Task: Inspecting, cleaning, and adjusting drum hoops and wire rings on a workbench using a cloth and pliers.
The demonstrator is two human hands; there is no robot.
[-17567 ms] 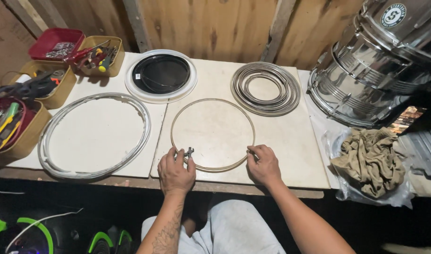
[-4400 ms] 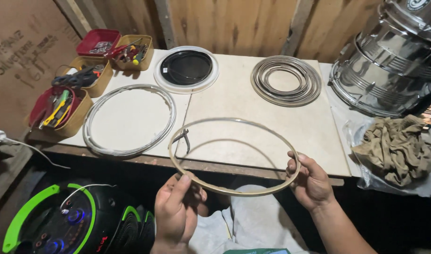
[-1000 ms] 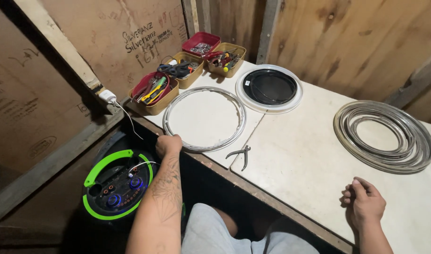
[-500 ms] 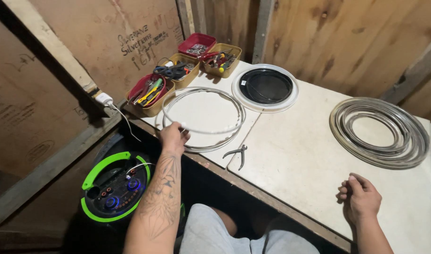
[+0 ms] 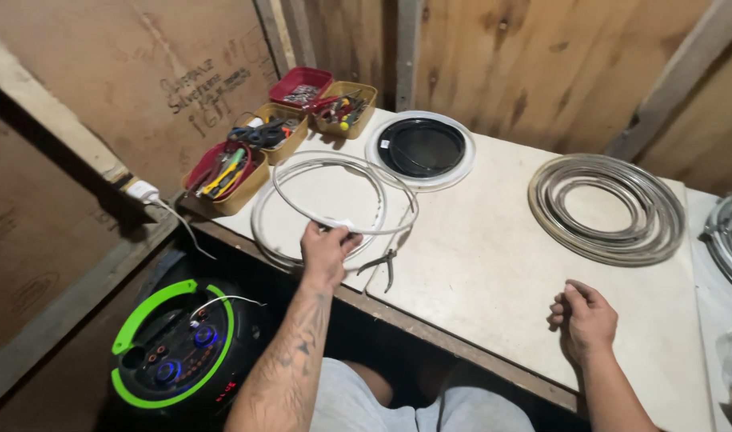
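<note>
The left hand has its fingers pinched on the near rim of a thin white hoop, lifting that edge off the table while the far side looks like it rests on the other hoops lying flat underneath. My guess is the hoop is light and a bit springy, stiff enough to hold its round shape but likely to flex if grabbed at only one spot, so taking it on the rim at two opposite points would probably be steadier. It also looks smooth, maybe slippery.

The right hand sits loosely curled on the table edge, holding nothing as far as I can see, though the fingers are tucked so it's hard to be sure.

Pliers lie just beside the left hand.
</note>
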